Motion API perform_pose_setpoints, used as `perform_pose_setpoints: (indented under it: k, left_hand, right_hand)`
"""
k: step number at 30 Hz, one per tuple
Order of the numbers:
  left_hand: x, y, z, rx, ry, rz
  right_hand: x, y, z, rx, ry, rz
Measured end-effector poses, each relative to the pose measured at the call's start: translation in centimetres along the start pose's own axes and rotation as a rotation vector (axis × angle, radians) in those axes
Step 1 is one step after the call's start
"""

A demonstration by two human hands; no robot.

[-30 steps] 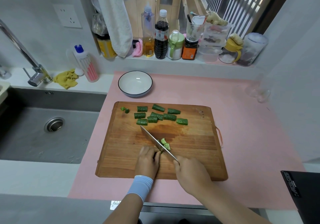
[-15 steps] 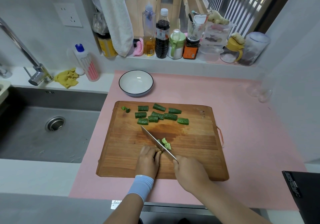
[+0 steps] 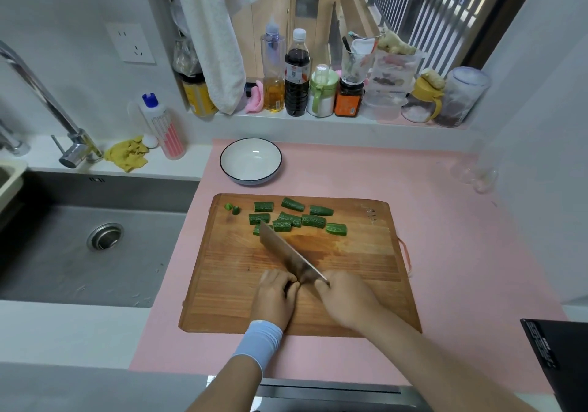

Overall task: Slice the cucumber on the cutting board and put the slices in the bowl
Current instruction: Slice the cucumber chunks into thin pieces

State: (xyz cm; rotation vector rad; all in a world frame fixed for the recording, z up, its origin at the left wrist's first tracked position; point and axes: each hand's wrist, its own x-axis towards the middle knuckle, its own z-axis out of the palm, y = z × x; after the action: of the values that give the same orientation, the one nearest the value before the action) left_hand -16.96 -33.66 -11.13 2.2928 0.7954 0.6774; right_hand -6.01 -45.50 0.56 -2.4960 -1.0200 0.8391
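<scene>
Cucumber pieces (image 3: 299, 220) on far part of cutting board (image 3: 350, 287); pink mat (image 3: 461, 252) over counter (image 3: 63, 332), sink (image 3: 79, 252) left. Bowl (image 3: 250, 174) beyond board. Right hand (image 3: 345, 300) fingers wrap cleaver (image 3: 283, 249); left hand (image 3: 275, 295) fingers curled beside blade, grasp unclear.

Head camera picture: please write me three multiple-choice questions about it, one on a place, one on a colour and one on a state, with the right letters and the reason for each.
1. Where does the bowl stand?
A. on the mat, beyond the far edge of the cutting board
B. on the cutting board itself
C. on the mat, at the near edge of the cutting board

2. What colour is the mat?
A. green
B. pink
C. grey

3. What is the right hand doing?
A. lying open on the mat
B. lifting the bowl
C. gripping the knife

Answers:
1 A, since the bowl sits on the mat behind the board's far edge.
2 B, since the mat shows pink all around the board.
3 C, since its fingers close round the handle while the blade slants over the board.
</scene>
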Motion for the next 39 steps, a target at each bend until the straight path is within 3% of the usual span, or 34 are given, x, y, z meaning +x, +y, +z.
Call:
perform_pose_setpoints:
  k: [5,9,11,13,16,19,21,32,39]
  left_hand:
    - [2.7,-0.7,-2.2,-0.003,-0.004,0.017]
    - [6.5,-1.0,-6.5,-0.194,0.323,-0.363]
    - [8.1,-0.5,-8.7,-0.253,0.367,-0.504]
    - [9.2,-0.1,-9.7,-0.286,0.223,-0.446]
    - [9.6,1.7,-9.2,-0.296,-0.247,-0.282]
    - [8.9,3.6,-7.0,-0.063,-0.574,-0.101]
    - [8.3,4.1,-5.6,-0.026,-0.593,-0.059]
    - [9.0,4.9,-3.8,-0.040,-0.490,-0.176]
    - [9.4,5.7,-3.4,0.106,-0.562,-0.172]
  right_hand:
    - [0.0,1.1,-2.8,0.019,0.108,-0.086]
    - [0.0,3.0,-3.5,-0.271,0.237,-0.237]
    - [0.1,4.3,-3.1,-0.435,0.314,-0.345]
    - [0.3,5.1,-2.6,-0.582,0.332,-0.411]
    - [0.5,5.7,-1.9,-0.695,0.322,-0.442]
    - [0.6,5.7,-1.7,-0.726,0.345,-0.461]
    - [0.5,5.5,-1.7,-0.726,0.358,-0.472]
    - [-0.2,5.2,-1.5,-0.725,0.341,-0.548]
    - [-0.3,4.5,-1.8,-0.707,0.318,-0.573]
